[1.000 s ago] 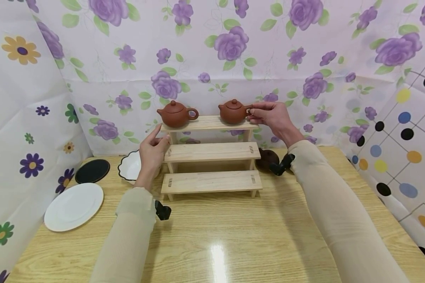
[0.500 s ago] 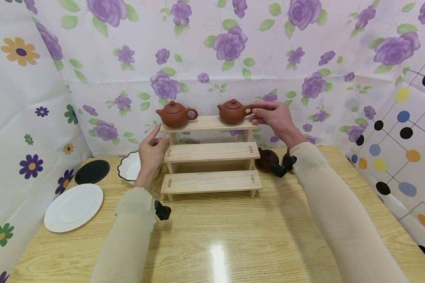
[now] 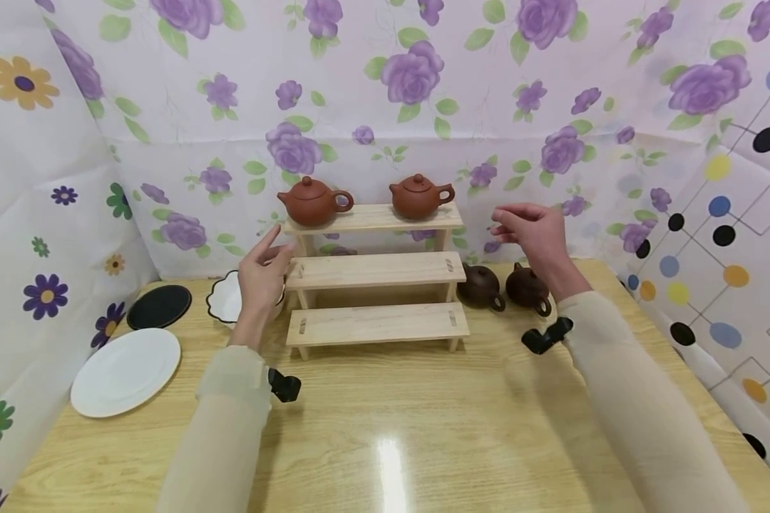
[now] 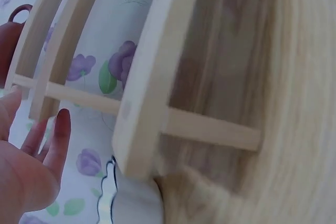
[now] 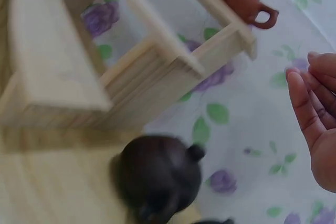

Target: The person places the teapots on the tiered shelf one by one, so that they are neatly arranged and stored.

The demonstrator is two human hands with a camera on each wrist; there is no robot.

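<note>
On the top tier of a three-step wooden rack stand two reddish-brown teapots, the left teapot near one end and the right teapot near the other, handles toward the right. My right hand is in the air to the right of the right teapot, apart from its handle, with loosely bent fingers and nothing in them; the right wrist view shows the same hand. At the rack's left end is my left hand, fingers loosely extended beside the upper tiers. Whether they touch the wood, I cannot tell.
Two dark brown teapots, one beside the rack and another under my right hand, sit on the table. To the left are a white scalloped bowl, a black round plate and a white plate. Flowered cloth backs the table.
My right hand has let go of the right reddish-brown teapot's handle and moved off to the right. My left hand has eased slightly away from the rack's end. Both reddish-brown teapots stay on the top tier.
</note>
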